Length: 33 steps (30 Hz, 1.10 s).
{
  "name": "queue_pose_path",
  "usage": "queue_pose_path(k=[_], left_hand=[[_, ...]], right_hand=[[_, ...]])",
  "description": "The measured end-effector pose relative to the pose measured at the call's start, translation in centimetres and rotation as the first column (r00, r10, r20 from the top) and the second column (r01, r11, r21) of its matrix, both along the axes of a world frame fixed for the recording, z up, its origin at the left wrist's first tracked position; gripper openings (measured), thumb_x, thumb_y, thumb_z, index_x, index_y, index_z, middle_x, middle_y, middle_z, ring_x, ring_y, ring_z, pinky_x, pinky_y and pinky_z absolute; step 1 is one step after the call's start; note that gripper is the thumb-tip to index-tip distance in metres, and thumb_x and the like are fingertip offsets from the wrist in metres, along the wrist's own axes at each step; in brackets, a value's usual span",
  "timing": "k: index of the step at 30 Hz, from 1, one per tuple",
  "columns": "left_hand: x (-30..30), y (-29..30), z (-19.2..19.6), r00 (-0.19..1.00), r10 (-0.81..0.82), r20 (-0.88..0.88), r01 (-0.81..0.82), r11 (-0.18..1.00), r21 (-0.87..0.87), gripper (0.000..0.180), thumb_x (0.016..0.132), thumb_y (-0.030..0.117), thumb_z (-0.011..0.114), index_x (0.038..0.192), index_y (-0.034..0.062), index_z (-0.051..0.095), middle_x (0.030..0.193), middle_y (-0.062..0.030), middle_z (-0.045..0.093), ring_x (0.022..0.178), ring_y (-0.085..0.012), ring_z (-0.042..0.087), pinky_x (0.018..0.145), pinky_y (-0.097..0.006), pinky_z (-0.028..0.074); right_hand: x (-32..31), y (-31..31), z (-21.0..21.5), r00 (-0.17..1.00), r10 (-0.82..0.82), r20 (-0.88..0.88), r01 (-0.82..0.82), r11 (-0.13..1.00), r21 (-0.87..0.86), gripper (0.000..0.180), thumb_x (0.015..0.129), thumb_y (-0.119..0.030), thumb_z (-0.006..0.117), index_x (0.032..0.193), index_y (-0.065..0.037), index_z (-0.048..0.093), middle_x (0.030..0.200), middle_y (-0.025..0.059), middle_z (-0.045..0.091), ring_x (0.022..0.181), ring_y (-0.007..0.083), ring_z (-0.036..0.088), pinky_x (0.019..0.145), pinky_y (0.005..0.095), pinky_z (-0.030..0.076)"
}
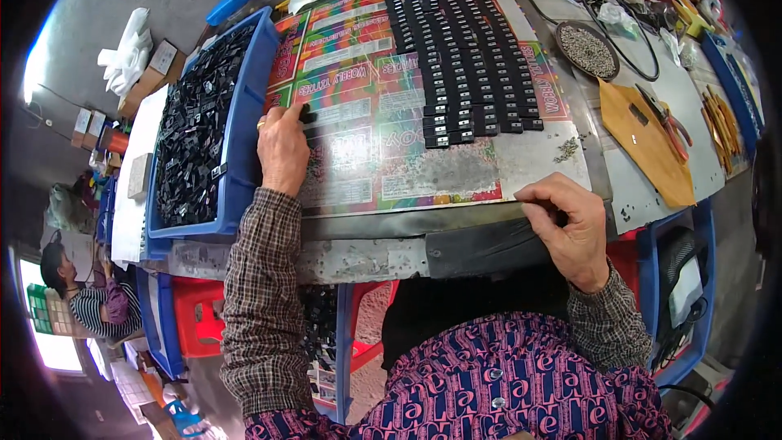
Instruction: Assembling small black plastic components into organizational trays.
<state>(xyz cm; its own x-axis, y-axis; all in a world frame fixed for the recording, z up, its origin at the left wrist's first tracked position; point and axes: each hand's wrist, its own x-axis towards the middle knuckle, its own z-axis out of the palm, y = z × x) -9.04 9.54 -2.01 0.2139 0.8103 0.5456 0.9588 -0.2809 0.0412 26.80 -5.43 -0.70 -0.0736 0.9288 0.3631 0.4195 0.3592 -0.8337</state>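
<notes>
Two hands near table edge

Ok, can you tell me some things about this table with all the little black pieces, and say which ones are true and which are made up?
1. The left hand holds a small black piece over the colourful printed sheet. True.
2. The big bin of black pieces is red. False: it is blue, and it sits at the person's left.
3. The black pieces on the sheet lie in a messy heap. False: the rows of black pieces are lined up neatly.
4. The right hand rests at the near edge of the table. True.
5. The round dish at the right is full of water. False: it holds tiny grey bits.
</notes>
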Motion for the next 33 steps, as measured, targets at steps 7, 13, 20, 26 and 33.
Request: queue_pose_path(k=[7,13,20,26,33], left_hand=[[5.6,-5.9,1.5,0.967,-0.215,0.133,0.231,0.966,-0.115,0.028,0.081,-0.003,0.058,0.108,-0.0016,0.063,0.1,-0.0194,0.062,0.091,-0.0364,0.06,0.078,-0.041,0.049],[6.5,-8.8,1.6,0.926,-0.228,0.301,0.264,0.961,-0.087,0.026,0.082,-0.004,0.058,0.106,-0.0011,0.064,0.091,-0.0177,0.064,0.08,-0.0301,0.064,0.071,-0.035,0.05],[7.1,-9.5,1.9,0.913,-0.143,0.383,0.203,0.972,-0.121,0.02,0.08,0.001,0.066,0.101,-0.0012,0.066,0.086,-0.0143,0.065,0.068,-0.0214,0.061,0.064,-0.031,0.048],[7.9,-8.2,1.4,0.921,-0.184,0.342,0.234,0.966,-0.113,0.022,0.079,0.004,0.069,0.101,-0.0015,0.066,0.085,-0.0134,0.064,0.066,-0.0214,0.06,0.062,-0.032,0.047],[8.0,-8.1,1.5,0.926,-0.254,0.279,0.29,0.952,-0.095,0.021,0.078,0.001,0.066,0.099,-0.0011,0.067,0.087,-0.0148,0.065,0.074,-0.0295,0.064,0.066,-0.035,0.049]], right_hand=[[0.1,-0.1,0.1,1.0,-0.017,-0.011,0.018,1.0,0.008,0.013,0.08,0.004,0.065,0.092,0.001,0.066,0.079,0.0045,0.061,0.06,0.0079,0.052,0.055,0.0212,0.041],[0.1,-0.1,0.0,1.0,-0.021,0.003,0.021,0.999,0.036,0.012,0.08,0.005,0.065,0.091,0.001,0.066,0.079,0.0043,0.061,0.061,0.0081,0.053,0.055,0.0215,0.041],[0.0,-0.1,-0.2,1.0,-0.007,0.013,0.006,0.998,0.061,0.011,0.08,0.003,0.065,0.092,0.001,0.066,0.079,0.0054,0.061,0.063,0.0094,0.054,0.056,0.0219,0.042],[0.1,-0.1,-0.4,1.0,-0.015,0.013,0.014,0.999,0.05,0.012,0.081,0.003,0.064,0.093,0.001,0.066,0.079,0.0059,0.061,0.063,0.0098,0.055,0.057,0.0223,0.043],[0.0,-0.1,-0.3,1.0,-0.017,0.02,0.016,0.998,0.065,0.013,0.081,0.003,0.064,0.093,0.001,0.066,0.079,0.0062,0.061,0.064,0.0106,0.056,0.058,0.0225,0.044]])
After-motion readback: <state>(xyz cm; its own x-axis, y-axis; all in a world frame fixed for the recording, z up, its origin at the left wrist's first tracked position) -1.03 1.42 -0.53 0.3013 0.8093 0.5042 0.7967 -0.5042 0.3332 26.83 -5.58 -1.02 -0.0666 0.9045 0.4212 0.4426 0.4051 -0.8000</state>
